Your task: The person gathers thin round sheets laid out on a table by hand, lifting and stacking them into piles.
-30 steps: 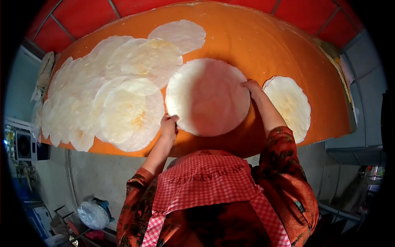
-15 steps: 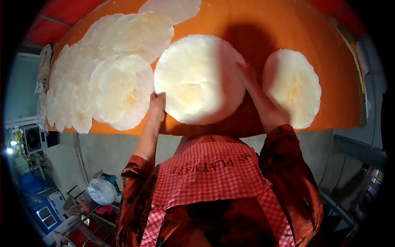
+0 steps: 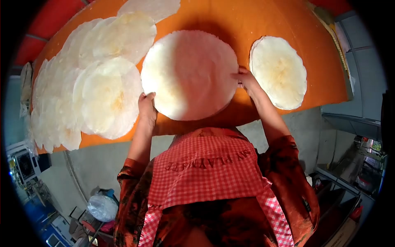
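Note:
A large round pale sheet [image 3: 189, 76] lies in front of me on the orange cloth, its right part in reddish shadow. My left hand [image 3: 147, 108] grips its lower left edge, thumb on top. My right hand [image 3: 245, 79] holds its right edge, with the fingers pressed together there. Just right of that hand is a round pile of similar sheets [image 3: 279, 73], browned in the middle. To the left, many thin round sheets [image 3: 109, 96] overlap one another, the nearest close to my left hand.
The orange table cover [image 3: 306, 53] ends in a front edge near my apron [image 3: 203, 168]. Another thin sheet [image 3: 152, 8] lies at the far side. Below left, a clear plastic bag [image 3: 102, 207] sits by some racks. Grey cabinets [image 3: 360, 82] stand at the right.
My right hand, blurred over the large sheet half a second ago, is now at its right edge. My left hand stays at the lower left edge. The whole view has shifted.

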Demonstrator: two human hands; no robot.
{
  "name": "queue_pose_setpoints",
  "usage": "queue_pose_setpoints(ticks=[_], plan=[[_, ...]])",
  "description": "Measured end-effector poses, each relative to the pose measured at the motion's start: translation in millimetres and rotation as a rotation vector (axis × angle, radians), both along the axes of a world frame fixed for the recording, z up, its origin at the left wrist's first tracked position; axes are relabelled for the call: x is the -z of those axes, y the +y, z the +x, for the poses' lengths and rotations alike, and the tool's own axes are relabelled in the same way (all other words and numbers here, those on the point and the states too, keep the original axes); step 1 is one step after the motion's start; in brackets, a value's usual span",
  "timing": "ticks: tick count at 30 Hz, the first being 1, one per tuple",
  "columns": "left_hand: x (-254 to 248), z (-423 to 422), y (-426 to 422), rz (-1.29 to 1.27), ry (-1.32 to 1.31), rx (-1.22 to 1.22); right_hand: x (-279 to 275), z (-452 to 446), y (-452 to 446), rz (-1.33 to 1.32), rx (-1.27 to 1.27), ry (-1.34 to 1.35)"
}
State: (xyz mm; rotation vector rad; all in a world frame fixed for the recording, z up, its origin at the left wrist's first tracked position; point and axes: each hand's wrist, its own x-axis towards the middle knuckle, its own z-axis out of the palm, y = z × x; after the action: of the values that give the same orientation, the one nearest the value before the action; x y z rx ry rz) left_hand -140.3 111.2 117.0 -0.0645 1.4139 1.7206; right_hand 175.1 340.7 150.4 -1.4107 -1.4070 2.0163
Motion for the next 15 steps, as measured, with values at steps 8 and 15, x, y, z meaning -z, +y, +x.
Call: queue_pose_setpoints(ticks=[8, 15], plan=[[11, -5, -7, 0.145, -0.106, 0.036, 17, -7, -56, -0.135, 0.332, 0.478], [-7, -14, -7, 0.240, -0.100, 0.272, 33, -23, -52, 0.210, 0.397, 0.179]])
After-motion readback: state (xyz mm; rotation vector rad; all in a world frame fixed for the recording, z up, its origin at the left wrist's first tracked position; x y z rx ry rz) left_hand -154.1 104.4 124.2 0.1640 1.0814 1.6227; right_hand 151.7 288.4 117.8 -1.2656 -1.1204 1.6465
